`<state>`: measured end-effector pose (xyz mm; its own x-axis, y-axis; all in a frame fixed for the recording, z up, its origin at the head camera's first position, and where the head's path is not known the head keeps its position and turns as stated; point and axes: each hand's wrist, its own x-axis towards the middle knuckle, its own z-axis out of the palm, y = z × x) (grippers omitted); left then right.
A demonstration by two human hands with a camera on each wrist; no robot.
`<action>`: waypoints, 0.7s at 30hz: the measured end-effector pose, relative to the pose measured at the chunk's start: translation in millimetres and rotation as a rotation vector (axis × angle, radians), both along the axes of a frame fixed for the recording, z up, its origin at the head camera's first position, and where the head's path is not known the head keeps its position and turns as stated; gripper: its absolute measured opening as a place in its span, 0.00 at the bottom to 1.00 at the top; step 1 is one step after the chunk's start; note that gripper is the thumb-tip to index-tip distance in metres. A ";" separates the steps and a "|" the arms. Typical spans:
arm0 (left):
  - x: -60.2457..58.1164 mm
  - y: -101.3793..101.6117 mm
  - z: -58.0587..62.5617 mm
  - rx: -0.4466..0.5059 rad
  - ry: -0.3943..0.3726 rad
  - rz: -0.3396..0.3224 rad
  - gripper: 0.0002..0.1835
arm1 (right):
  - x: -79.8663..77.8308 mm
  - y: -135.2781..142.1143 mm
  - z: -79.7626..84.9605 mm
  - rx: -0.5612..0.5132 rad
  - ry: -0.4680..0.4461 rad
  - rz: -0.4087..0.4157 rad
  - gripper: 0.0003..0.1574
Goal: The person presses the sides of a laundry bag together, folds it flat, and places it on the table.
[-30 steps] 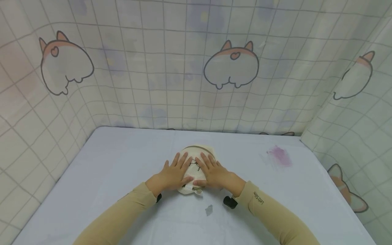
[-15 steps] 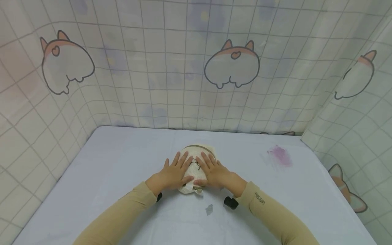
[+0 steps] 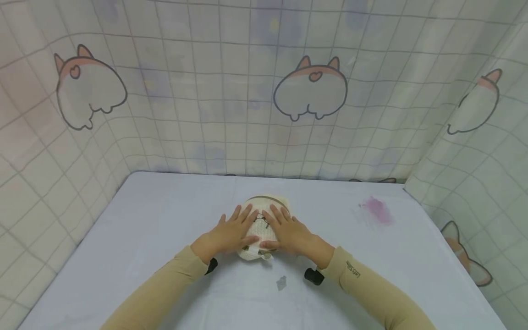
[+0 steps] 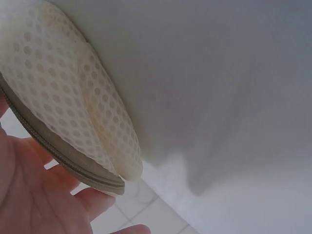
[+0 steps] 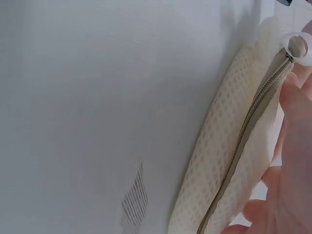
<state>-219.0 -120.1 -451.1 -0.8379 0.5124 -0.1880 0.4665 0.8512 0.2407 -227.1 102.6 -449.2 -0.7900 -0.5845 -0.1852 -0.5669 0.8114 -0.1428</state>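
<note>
A cream mesh bag (image 3: 263,233) with a brown zipper lies on the table in the head view, its far end rounded. A small dark drawing on its top shows between the hands. My left hand (image 3: 230,234) rests on the bag's left side, fingers spread and straight. On the right side my right hand (image 3: 290,236) lies the same way, its thumb near the left thumb. The left wrist view shows the puffed mesh side (image 4: 58,92) above the tabletop. In the right wrist view the zipper (image 5: 246,124) runs along the bag's edge, with a whitish loop (image 5: 298,48) at its end.
A white-covered table (image 3: 165,215) extends around the bag. It bears a pink stain (image 3: 377,210) at the right and a grey patch (image 3: 281,283) in front. A checked curtain (image 3: 231,91) with cartoon animals encloses the back and sides.
Both hands stay on the bag. The left hand and wrist have shifted slightly to the left, and the right forearm a little to the right.
</note>
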 end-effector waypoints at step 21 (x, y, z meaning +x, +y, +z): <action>-1.3 -13.4 12.7 0.069 0.054 -0.010 0.38 | 0.7 7.5 15.8 -0.012 0.073 0.011 0.56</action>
